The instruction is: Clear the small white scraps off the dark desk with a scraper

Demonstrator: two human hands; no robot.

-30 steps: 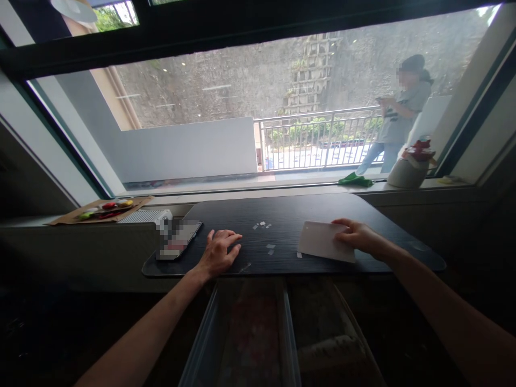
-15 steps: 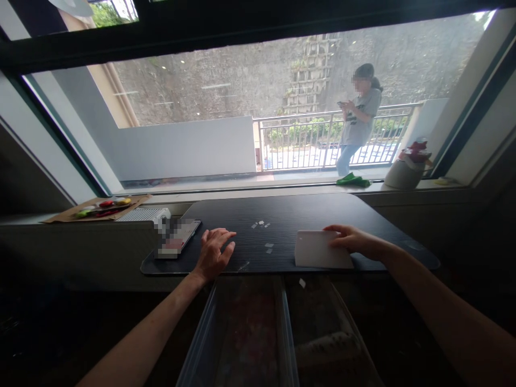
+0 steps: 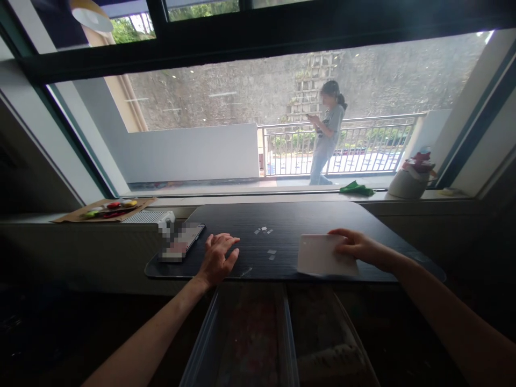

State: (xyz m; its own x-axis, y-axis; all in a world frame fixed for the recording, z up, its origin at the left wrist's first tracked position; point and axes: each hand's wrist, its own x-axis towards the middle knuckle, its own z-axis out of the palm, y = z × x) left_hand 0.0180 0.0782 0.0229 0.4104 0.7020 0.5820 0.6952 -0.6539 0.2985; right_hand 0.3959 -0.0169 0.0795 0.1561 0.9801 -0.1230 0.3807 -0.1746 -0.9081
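My right hand [image 3: 350, 246] grips a flat white rectangular card [image 3: 320, 255] by its far right edge, thumb and fingers closed on it. The card is low at the front right of the dark tabletop [image 3: 314, 217]; whether it touches the surface, I cannot tell. To the left, my left hand [image 3: 220, 258] is empty over the front of the table, its fingers stretched out and apart. Between the hands lie several small pale scraps [image 3: 264, 230], with a couple more pieces [image 3: 272, 253] nearer the front edge.
A tablet-like device [image 3: 183, 242], partly blurred, rests at the table's left. Below the front edge are a clear plastic bin [image 3: 209, 333] and another container [image 3: 334, 344]. The windowsill bears a green cloth [image 3: 357, 188] and a pale pot [image 3: 409, 180]. Outside stands a person [image 3: 328, 129].
A small white scrap seen below the table's front edge is no longer visible. My right hand still holds the card, which has shifted slightly. The person outside has moved left; the view has tilted up.
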